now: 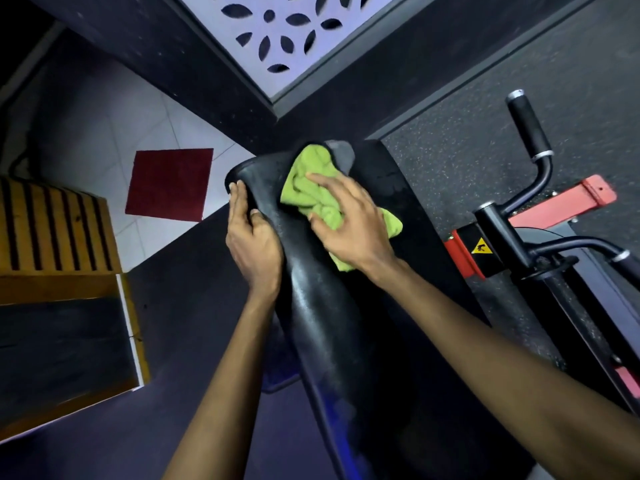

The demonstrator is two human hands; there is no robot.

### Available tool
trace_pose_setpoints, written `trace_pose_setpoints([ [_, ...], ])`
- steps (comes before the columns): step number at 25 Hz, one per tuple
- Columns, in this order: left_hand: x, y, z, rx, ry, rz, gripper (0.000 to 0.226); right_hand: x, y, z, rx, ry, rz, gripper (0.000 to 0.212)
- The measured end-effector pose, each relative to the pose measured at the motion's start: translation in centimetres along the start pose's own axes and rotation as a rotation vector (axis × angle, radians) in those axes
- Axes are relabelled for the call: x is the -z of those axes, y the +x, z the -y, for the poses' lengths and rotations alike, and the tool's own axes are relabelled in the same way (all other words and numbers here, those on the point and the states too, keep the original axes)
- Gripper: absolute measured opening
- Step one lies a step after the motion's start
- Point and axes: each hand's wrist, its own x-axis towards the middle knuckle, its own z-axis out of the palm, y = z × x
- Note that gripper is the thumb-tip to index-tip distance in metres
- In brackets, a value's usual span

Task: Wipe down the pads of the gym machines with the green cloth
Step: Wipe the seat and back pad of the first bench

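A long black machine pad (322, 306) runs from the bottom of the view up to the middle. The crumpled green cloth (308, 188) lies on the pad's upper end. My right hand (349, 223) presses down on the cloth with its fingers spread and nearly straight. My left hand (251, 237) holds the pad's left edge, thumb on top and fingers wrapped over the side. A grey patch (343, 155) shows at the pad's top end beside the cloth.
To the right stands the machine's black frame with a padded handle (528, 126), a red bracket (568, 202) and a yellow warning sticker (481, 245). A yellow and black striped wooden box (59, 233) stands at the left. A dark red mat (169, 183) lies on the white tiles.
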Motion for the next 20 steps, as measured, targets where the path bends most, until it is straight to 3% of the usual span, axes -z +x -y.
trace_pose_setpoints([
  [3,0.4,0.6,0.5,0.1,-0.08,-0.053,0.054,-1.8,1.0,2.4,0.144,0.012,0.089,0.054],
  [8,0.4,0.3,0.3,0.102,-0.191,-0.051,0.05,-4.9,6.4,4.9,0.066,-0.03,0.079,0.053],
  [13,-0.8,0.0,-0.2,-0.171,0.231,0.122,0.056,-1.7,1.3,0.1,-0.031,0.044,-0.054,0.049],
  [16,-1.4,0.2,0.1,-0.268,0.493,0.162,0.063,-0.1,2.6,-2.7,-0.151,-0.009,-0.098,0.048],
  [20,-1.8,0.1,-0.1,-0.358,0.642,0.182,0.064,0.4,4.7,-3.1,-0.235,-0.028,-0.112,0.048],
])
